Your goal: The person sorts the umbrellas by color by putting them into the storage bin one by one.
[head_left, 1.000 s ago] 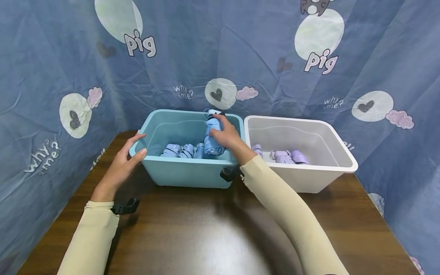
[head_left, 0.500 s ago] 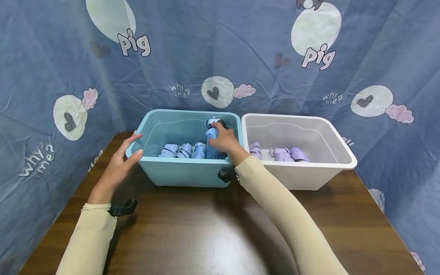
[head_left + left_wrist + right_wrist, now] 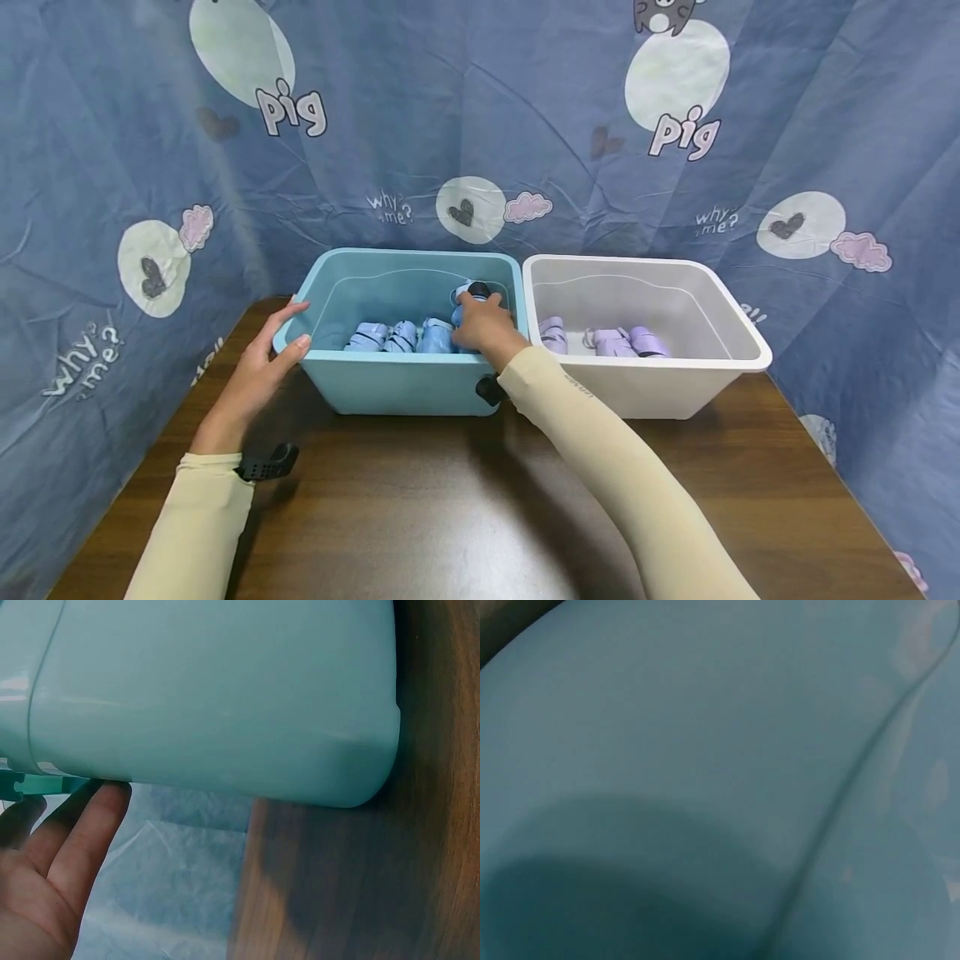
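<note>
My right hand (image 3: 486, 325) reaches into the right end of the light blue bin (image 3: 405, 357) and grips a blue folded umbrella (image 3: 465, 291) near its black-topped end. Most of that umbrella is hidden by the hand and the bin's front wall. To its left, several blue folded umbrellas (image 3: 436, 335) lie side by side along the front. My left hand (image 3: 258, 371) rests at the bin's left front corner, thumb and forefinger spread over the rim. In the left wrist view its fingers (image 3: 94, 832) reach straight to the outer wall. The right wrist view shows only bin wall.
A white bin (image 3: 645, 364) stands close against the blue bin's right side, with lilac folded umbrellas (image 3: 612, 342) lying inside. Both bins sit on a brown wooden table (image 3: 390, 508). Behind hangs a blue printed cloth (image 3: 375, 100).
My right hand has lowered the blue umbrella from above the rim down into the bin, beside the others. My left hand has stayed at the bin's corner.
</note>
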Tool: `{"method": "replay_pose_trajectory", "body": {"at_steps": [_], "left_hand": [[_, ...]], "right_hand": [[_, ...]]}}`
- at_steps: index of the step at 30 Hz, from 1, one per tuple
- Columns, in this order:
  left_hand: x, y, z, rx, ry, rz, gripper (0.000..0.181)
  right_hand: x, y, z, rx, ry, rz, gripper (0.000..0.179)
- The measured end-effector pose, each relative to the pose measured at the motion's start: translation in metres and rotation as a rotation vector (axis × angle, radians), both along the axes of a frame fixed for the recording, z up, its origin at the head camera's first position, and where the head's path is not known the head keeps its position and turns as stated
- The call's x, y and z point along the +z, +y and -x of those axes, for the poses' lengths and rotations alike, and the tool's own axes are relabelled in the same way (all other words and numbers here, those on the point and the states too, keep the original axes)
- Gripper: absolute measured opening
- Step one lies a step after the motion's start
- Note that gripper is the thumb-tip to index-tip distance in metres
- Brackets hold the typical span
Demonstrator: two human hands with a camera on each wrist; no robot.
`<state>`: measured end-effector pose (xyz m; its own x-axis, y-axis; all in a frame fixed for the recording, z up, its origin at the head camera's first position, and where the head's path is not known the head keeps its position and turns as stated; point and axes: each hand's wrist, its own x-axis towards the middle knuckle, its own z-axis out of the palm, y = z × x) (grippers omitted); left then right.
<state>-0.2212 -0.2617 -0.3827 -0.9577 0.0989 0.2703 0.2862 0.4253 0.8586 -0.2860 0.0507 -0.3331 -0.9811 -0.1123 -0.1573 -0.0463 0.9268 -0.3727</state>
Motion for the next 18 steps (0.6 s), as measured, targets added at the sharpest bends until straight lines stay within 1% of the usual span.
{"method": "replay_pose_trajectory", "body": {"at_steps": [3, 4, 7, 10, 11, 12, 18], "left_hand": [[-0.0009, 0.0011, 0.0002, -0.009, 0.012, -0.006, 0.058], [-0.0010, 0.0012, 0.0002, -0.008, 0.013, -0.007, 0.058], [-0.0009, 0.0011, 0.0004, -0.007, 0.016, -0.007, 0.058], [-0.0004, 0.0009, 0.0005, 0.004, 0.009, -0.001, 0.058], [-0.0005, 0.0008, 0.0004, 0.002, 0.009, -0.002, 0.058], [-0.0004, 0.0009, 0.0002, 0.004, 0.007, -0.002, 0.058], [-0.0014, 0.0020, -0.0005, -0.002, 0.007, -0.004, 0.058]], "right_hand": [[0.0000, -0.0001, -0.0006, 0.008, 0.009, -0.016, 0.057], [-0.0028, -0.0005, 0.0029, 0.009, 0.019, -0.017, 0.054], [-0.0013, -0.0011, 0.0021, -0.002, 0.024, 0.004, 0.050], [-0.0011, -0.0009, 0.0030, -0.013, 0.019, 0.026, 0.052], [0.0022, -0.0006, -0.0005, -0.017, 0.007, 0.034, 0.053], [0.0020, -0.0003, -0.0001, -0.019, 0.002, 0.039, 0.054], [0.0029, 0.0024, 0.0004, -0.007, -0.012, 0.059, 0.057]]}}
